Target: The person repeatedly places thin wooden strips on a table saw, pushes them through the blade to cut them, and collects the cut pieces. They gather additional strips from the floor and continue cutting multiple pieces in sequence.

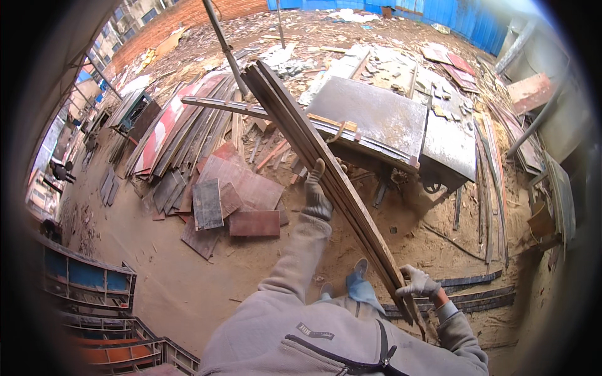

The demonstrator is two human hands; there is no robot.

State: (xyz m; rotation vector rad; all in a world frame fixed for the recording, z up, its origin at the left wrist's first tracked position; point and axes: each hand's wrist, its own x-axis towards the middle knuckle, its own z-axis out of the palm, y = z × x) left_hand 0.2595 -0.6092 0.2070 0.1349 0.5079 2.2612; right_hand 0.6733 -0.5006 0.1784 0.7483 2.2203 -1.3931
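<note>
A bundle of several long, narrow wooden planks (pixel 338 182) slants across the front of my body, its far end raised at the upper left. My left hand (pixel 318 191), in a grey knit glove, grips the bundle from below near its middle, the thumb along the near side. Close to the lower end, my right hand (pixel 419 282) in a pale glove is closed around the edge of the planks. Some of its fingers are hidden. Just beyond the bundle stands a metal-topped worktable (pixel 376 113), with a long strip (pixel 232 106) lying along its near edge and jutting out left.
Reddish and grey board offcuts (pixel 241 182) lie left of my arm, with stacked long boards (pixel 188 138) behind them. Dark planks (pixel 464 294) rest on the ground at right. Metal frames (pixel 88 276) stand at lower left. A slanted pole (pixel 226 47) rises behind the bundle.
</note>
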